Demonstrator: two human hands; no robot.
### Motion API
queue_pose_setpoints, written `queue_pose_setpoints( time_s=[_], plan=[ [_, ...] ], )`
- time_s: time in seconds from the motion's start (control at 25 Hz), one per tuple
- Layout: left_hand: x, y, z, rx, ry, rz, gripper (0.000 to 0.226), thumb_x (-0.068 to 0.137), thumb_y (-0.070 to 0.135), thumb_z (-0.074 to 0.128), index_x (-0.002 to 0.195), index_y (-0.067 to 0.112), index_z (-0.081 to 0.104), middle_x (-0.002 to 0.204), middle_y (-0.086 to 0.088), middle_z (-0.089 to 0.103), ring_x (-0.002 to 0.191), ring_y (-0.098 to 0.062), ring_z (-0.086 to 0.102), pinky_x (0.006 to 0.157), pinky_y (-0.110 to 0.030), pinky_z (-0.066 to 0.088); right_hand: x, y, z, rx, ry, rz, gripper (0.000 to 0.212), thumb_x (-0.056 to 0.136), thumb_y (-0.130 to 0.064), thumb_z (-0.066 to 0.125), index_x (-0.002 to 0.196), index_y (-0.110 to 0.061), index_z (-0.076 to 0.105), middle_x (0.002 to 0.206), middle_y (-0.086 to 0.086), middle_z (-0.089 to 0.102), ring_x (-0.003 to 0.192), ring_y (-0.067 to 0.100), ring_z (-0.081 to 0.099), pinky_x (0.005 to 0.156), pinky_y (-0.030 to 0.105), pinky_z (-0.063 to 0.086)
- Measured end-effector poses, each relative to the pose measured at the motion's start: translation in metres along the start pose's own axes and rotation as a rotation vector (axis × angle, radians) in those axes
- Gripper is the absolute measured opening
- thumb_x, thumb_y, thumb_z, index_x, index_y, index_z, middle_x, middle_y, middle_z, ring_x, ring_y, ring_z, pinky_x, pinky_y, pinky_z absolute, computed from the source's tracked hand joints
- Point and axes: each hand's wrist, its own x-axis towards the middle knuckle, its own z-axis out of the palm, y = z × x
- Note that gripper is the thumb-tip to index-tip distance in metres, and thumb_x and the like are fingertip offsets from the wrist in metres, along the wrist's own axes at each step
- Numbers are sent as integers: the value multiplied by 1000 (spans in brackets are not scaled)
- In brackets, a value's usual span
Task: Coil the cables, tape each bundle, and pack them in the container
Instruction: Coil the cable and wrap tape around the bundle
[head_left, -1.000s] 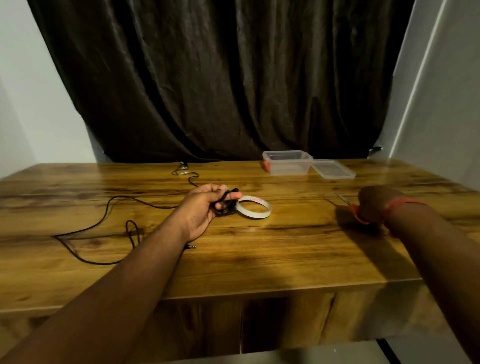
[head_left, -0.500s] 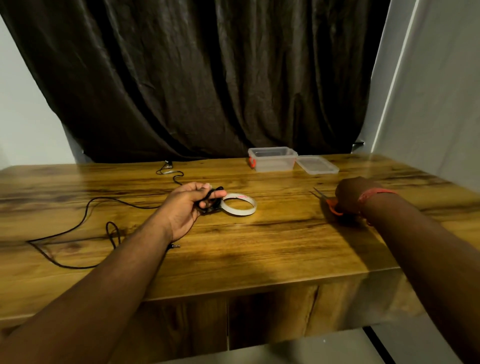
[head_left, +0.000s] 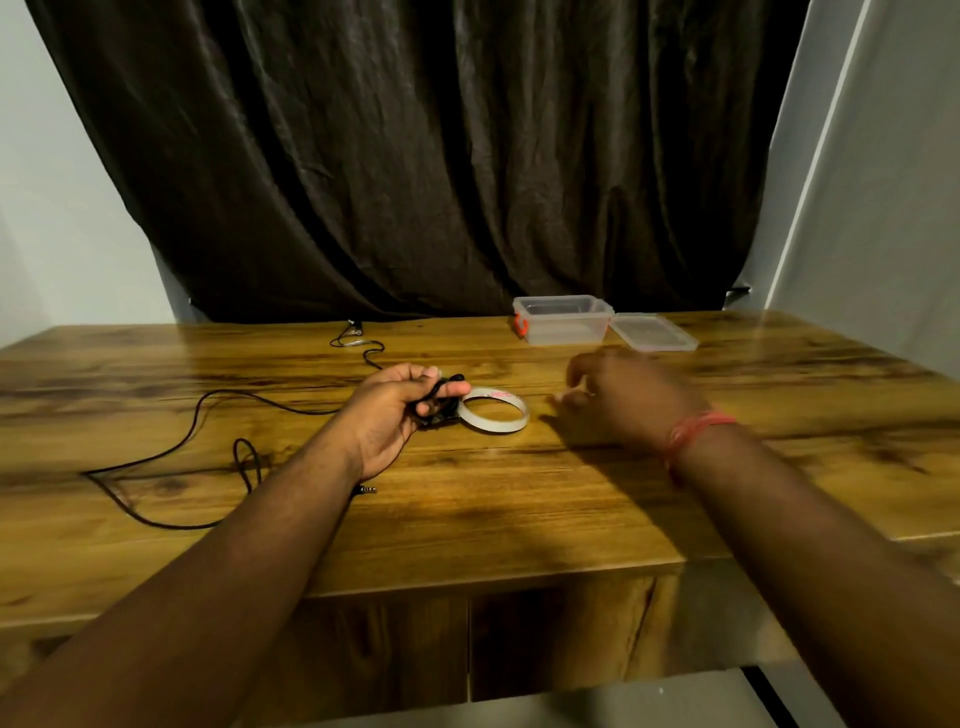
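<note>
Left hand (head_left: 395, 410) grips coiled black cable bundle (head_left: 439, 402) above table (head_left: 519, 493) centre; its long axis cannot be told. Tape roll (head_left: 494, 410) lies flat, touching at 3 o'clock. Right hand (head_left: 621, 400), blurred, fingers loosely spread, holds nothing; container (head_left: 563, 319) at 1 o'clock.

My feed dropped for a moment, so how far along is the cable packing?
Early. Done: one small black bundle is coiled, gripped in the left hand. In hand: the right hand, blurred and holding nothing, is beside the tape roll; no tape shows on the bundle. Left: a long cable lies loose on the table, and the container looks empty, its lid alongside.
</note>
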Motion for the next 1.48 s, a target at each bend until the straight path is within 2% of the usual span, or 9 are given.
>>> queue_pose_setpoints(
  time_s=[0.12, 0.2, 0.44, 0.68, 0.92, 1.04, 1.2, 1.32, 1.48],
  plan=[
    [-2, 0, 0, 5, -7, 0, 13, 101, 8, 47, 90, 10, 54, 112, -21, 72, 52, -5, 37, 59, -16, 49, 0, -52, 42, 146, -7, -220, 32, 95, -45, 54, 122, -30, 61, 117, -2, 53, 108, 20, 53, 90, 38, 48],
    [-3, 1, 1, -11, -11, 1, 12, 101, 8, 46, 92, 10, 54, 111, -21, 72, 51, -5, 37, 62, -16, 50, 4, -54, 58, 107, 61, -250, 28, 95, -40, 55, 118, -28, 65, 114, 1, 57, 107, 22, 53, 90, 38, 48],
    [1, 0, -2, -40, -12, 6, 13, 100, 6, 46, 89, 9, 53, 110, -23, 72, 59, -7, 36, 54, -12, 47, 7, -9, 52, 30, 99, -153, 22, 96, -29, 56, 116, -24, 67, 111, 4, 59, 104, 22, 55, 86, 33, 48],
    [3, -2, -3, -23, -21, 20, 12, 100, 7, 47, 90, 9, 53, 112, -22, 71, 55, -5, 37, 61, -13, 46, 4, 29, 44, 41, 88, -39, 22, 94, -24, 58, 113, -21, 70, 114, 10, 63, 105, 26, 59, 90, 34, 49],
    [5, -4, -3, -14, -33, 17, 11, 100, 7, 47, 91, 8, 54, 111, -23, 71, 58, -7, 37, 59, -14, 44, -4, 28, 33, -38, 98, -74, 32, 87, -33, 67, 119, -30, 66, 118, 1, 61, 105, 22, 58, 90, 35, 50],
    [6, -5, -3, 22, -47, 27, 9, 100, 10, 48, 98, 5, 55, 110, -23, 72, 51, -4, 41, 66, -22, 38, 18, -17, 22, 333, 246, -180, 27, 91, -35, 65, 116, -24, 65, 109, -3, 61, 99, 15, 57, 84, 29, 46],
    [4, -7, -3, 106, -69, 62, 14, 99, 13, 51, 98, 4, 63, 94, -16, 73, 54, -5, 43, 57, -19, 37, 40, -75, 44, 823, 220, -346, 19, 95, -23, 62, 109, -14, 71, 103, -5, 62, 95, 7, 59, 83, 16, 45],
    [6, -9, -4, 140, -80, 102, 17, 99, 7, 48, 91, 6, 63, 83, -10, 69, 55, -4, 46, 55, -17, 36, 47, -74, 65, 900, 184, -341, 11, 93, -20, 65, 94, -13, 73, 92, -7, 60, 89, 5, 59, 80, 16, 45],
    [8, -10, -3, 151, -109, 120, 18, 99, 9, 50, 88, 10, 65, 80, -6, 72, 49, -3, 38, 62, -23, 34, 49, -68, 67, 937, 258, -364, 7, 88, -16, 71, 85, -11, 72, 84, -9, 59, 78, -4, 54, 74, 11, 41]
  ],
)
